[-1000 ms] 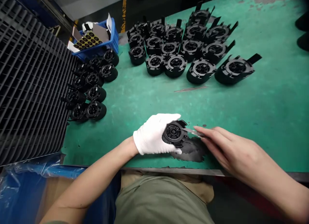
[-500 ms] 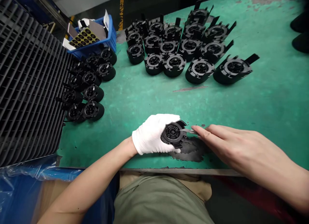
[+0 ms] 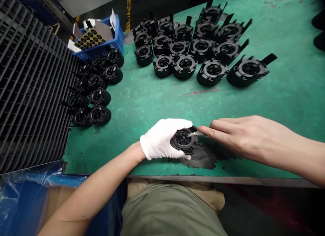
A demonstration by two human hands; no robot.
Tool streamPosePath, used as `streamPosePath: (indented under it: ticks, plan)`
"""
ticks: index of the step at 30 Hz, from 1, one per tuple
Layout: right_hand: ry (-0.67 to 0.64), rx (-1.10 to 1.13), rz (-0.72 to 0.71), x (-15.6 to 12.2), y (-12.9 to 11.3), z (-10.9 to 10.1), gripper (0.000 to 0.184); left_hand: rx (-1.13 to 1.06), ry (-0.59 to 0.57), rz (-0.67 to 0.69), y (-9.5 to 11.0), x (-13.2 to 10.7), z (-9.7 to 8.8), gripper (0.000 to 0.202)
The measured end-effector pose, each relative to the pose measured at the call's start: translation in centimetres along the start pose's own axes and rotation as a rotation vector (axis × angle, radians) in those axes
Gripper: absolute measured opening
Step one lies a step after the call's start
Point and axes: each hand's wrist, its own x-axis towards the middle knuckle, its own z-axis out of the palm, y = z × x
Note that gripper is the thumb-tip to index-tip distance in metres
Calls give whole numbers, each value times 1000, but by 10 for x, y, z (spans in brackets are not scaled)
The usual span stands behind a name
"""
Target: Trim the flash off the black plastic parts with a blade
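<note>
My left hand (image 3: 162, 139), in a white glove, is closed round a round black plastic part (image 3: 183, 140) held just above the near edge of the green table (image 3: 279, 104). My bare right hand (image 3: 236, 134) pinches a thin metal blade (image 3: 195, 134). The blade's tip rests on the top face of the part. Under the part lies a dark worn patch (image 3: 205, 158) on the table surface.
Several similar black parts stand in rows at the far middle (image 3: 193, 46) and in a column at the left (image 3: 95, 87). A blue bin (image 3: 111, 43) with a sheet of round pads sits at the far left. A black ribbed rack (image 3: 30, 83) borders the table's left side.
My right hand has slid left and slightly up, bringing the blade further over the part's face. My left hand keeps the part nearly still.
</note>
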Motion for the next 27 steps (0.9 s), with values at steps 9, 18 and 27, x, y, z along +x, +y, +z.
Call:
streamPosePath:
  ticks: [9, 18, 27]
  plan:
    - [-19, 71, -140, 22, 21, -12, 58, -15, 17, 78, -6, -1, 2, 113]
    - [-44, 65, -7, 6, 19, -4, 59, -7, 14, 69, -5, 0, 1, 111]
    - [-84, -40, -236, 32, 30, -28, 57, -29, 12, 85, -7, 1, 2, 109]
